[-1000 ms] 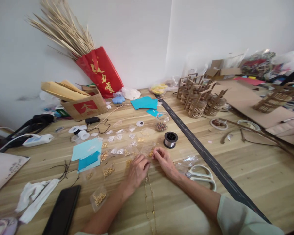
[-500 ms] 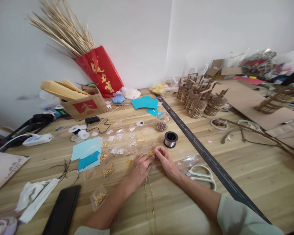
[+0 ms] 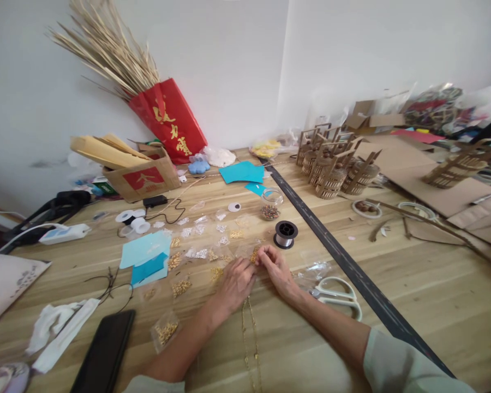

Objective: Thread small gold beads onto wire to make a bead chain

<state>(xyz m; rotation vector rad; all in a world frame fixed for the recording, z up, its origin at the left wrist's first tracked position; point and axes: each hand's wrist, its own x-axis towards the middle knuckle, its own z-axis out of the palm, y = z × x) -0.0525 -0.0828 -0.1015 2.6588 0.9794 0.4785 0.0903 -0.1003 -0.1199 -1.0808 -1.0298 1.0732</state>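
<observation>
My left hand [image 3: 238,277] and my right hand [image 3: 275,267] meet at the middle of the table, fingertips pinched close together. A thin gold chain [image 3: 256,355] hangs down from under the left fingers and runs along the wood toward me. Its upper end is hidden in the left hand. Whatever the right fingers pinch is too small to make out. Small gold beads [image 3: 254,254] lie right behind the fingertips. Just beyond stands a black spool of clear thread [image 3: 285,234]. White-handled scissors [image 3: 337,295] rest beside my right forearm.
Small bags of gold findings [image 3: 181,287] and silver pieces [image 3: 197,253] spread to the left. A phone [image 3: 104,349] lies front left. A jar of beads [image 3: 270,210] stands behind the spool. Small woven baskets [image 3: 329,180] and cardboard [image 3: 401,158] fill the back right.
Both hands stay at nearly the same spot, fingertips still together. The chain hangs as before; the whole view has shifted only slightly.
</observation>
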